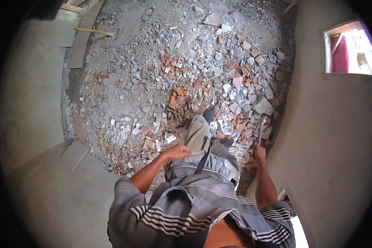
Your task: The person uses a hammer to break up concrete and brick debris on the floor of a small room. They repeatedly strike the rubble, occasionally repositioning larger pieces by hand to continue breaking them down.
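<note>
My right hand (259,155) is closed around the handle of a slim grey hammer (260,133), held close to the right wall. The small, light-coloured end of the hammer points away from me, over broken stones (263,106). Over my left thigh, my left hand (178,152) hovers or rests with its fingers loosely bent, and nothing shows in it. Whether it touches the trousers (197,134) I cannot tell. One dark shoe (209,115) stands on the rubble, and the other (226,143) is partly hidden behind my leg.
Grey rubble (140,82) with orange brick pieces (178,94) covers the ground ahead. A wooden-handled hoe or similar tool (96,31) lies at the far left. Flat tiles (75,155) lie at left. The plastered right wall (318,124) has a window opening (351,49).
</note>
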The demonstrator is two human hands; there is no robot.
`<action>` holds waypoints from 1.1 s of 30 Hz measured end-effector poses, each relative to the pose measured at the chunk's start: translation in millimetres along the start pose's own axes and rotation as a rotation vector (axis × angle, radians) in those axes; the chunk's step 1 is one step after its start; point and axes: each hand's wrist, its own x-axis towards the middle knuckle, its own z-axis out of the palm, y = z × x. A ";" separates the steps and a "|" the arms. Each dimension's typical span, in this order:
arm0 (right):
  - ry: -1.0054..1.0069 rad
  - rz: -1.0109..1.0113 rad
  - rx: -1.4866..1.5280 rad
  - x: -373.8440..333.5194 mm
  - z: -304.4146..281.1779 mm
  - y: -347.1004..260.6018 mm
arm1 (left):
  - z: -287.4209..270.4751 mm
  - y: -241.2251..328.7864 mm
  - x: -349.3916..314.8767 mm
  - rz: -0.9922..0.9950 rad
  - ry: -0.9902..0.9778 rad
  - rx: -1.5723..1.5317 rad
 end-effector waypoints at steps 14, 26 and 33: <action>0.083 -0.050 0.079 17.5 -29.1 19.0 | 41.2 -5.8 16.8 -0.047 0.021 0.045; 0.188 0.213 0.090 -0.2 -7.0 59.3 | -54.9 -8.4 68.4 0.085 -0.110 0.367; 0.189 0.068 0.151 93.1 -9.0 52.5 | -84.0 12.1 139.6 0.157 0.172 0.452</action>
